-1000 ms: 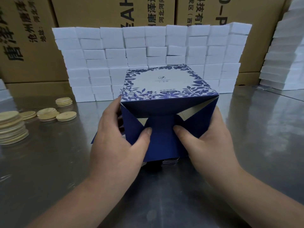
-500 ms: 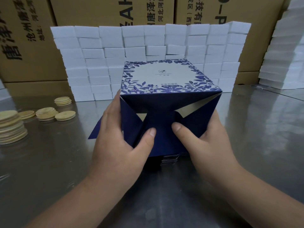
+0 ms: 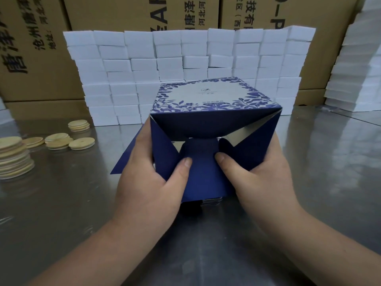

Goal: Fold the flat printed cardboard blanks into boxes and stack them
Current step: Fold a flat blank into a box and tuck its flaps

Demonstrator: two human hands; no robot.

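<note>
Navy-blue printed cardboard box (image 3: 206, 124), white top panel with blue leaf border, is held just above a low pile of flat blanks (image 3: 211, 201) at centre of the brushed steel table (image 3: 309, 182). I can't tell if it touches the pile.

Key relation: the unclosed end faces the person, square-on. The box's wider axis runs left-right, so both hands are equally near, one per side wall.
- Left hand (image 3: 148, 182) is wrapped round the left wall, thumb (image 3: 182, 168) laid on the left diagonal side flap. Its fingers are hidden behind the wall.
- Right hand (image 3: 257, 178) mirrors this on the right wall, thumb (image 3: 226, 162) on the right diagonal flap.
- The thumbs sit near each other with a blue centre panel between them. The top flap bows down above them.
- The right flap is not yet flat, and its pale grey inner face shows through a gap at the upper right.

Judgement: end closure is partly done. The next push goes away from the person, into the box. Thumb pressure should be even or the end may skew. The right-side gap is what to watch.

Materials: the board is thin, matt and creased, and it flexes, given that bowed flap. The table is reflective and looks slick.

Surroundings:
- A wall of white rectangular foam-like blocks (image 3: 185, 58) stands behind the box.
- Brown corrugated cartons (image 3: 37, 48) with black print stand behind the blocks.
- Pale round wooden discs (image 3: 14, 155) are stacked at far left, well apart from the box.
- A blue flat sheet corner (image 3: 127, 159) pokes out beside the left hand.
</note>
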